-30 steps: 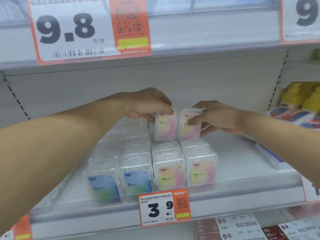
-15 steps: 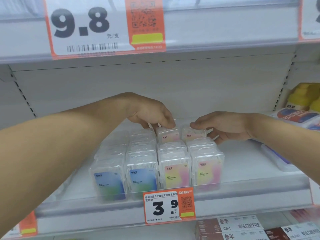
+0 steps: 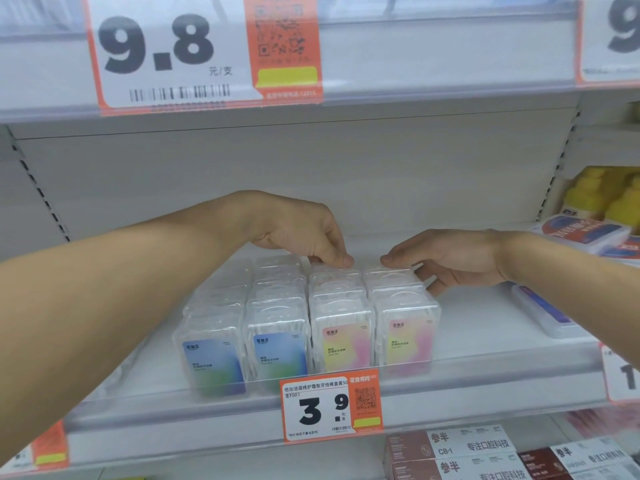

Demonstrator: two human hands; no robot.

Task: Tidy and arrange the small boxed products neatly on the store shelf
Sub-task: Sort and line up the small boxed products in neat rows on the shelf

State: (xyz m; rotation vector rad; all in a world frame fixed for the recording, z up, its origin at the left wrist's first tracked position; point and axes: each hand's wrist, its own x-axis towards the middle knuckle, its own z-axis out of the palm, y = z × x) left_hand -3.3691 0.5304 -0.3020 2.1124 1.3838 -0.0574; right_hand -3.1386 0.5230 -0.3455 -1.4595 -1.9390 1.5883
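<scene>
Both arms reached in over the white shelf (image 3: 485, 327). Small clear boxes stood on it in four rows running front to back: two rows with blue-green labels on the left, front box blue-label box (image 3: 212, 362); two rows with pink-yellow labels on the right, front box pink-label box (image 3: 343, 348)

Left hand (image 3: 301, 233) was palm down at the back of the third row, fingers curled downward, fingertips (image 3: 341, 260) touching the top of the rearmost box (image 3: 334, 274) there. Whether it pinched the box or only pressed on it, could not tell

Right hand (image 3: 450, 261) lay at the back of the fourth row, fingers fairly straight and loose; index fingertip on the top edge of the last box (image 3: 391, 271), lower fingers alongside the row's right flank

The two hands' fingertips were near each other, not touching

Price tag (image 3: 330, 405) reading 3.9 clipped to the shelf's front rail below the pink rows. Larger tag (image 3: 207, 50) reading 9.8 on the shelf above. Yellow-capped bottles (image 3: 606, 199) stood at far right
</scene>
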